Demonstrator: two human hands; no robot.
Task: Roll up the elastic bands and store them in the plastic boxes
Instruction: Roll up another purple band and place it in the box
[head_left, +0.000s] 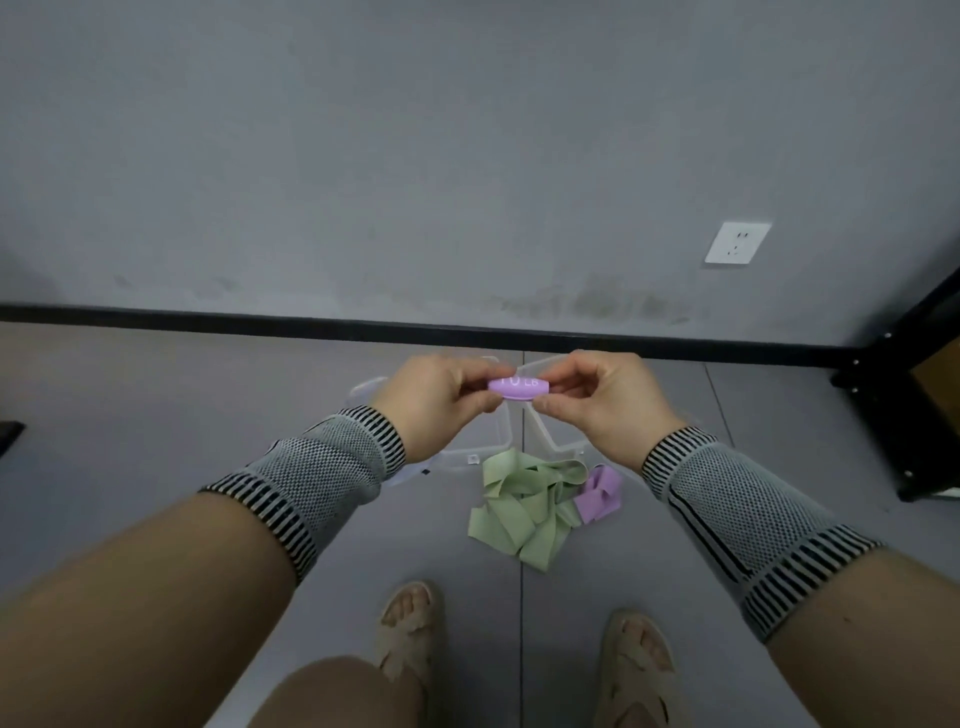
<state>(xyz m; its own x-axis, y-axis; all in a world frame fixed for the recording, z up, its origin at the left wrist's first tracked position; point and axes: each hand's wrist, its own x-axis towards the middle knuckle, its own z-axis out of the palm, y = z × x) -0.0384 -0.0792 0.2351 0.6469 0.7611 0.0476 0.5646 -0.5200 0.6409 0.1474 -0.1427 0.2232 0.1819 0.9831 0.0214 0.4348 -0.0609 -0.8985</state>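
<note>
Both hands, left hand (434, 397) and right hand (597, 400), pinch the purple band (518, 388); roll it snug, then drop it in a clear box (553, 439).

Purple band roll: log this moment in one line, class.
purple band roll | pinched by left hand, right hand | boxes below | green bands loose

Only legible text: white "10 LB" print on the rolled purple band (518, 388), top of the digits partly cut by the roll's curve. Band is pinched at its ends between left hand (436, 400) and right hand (597, 402). Small marks on the clear plastic box (472, 458) rim are too small to read.
</note>
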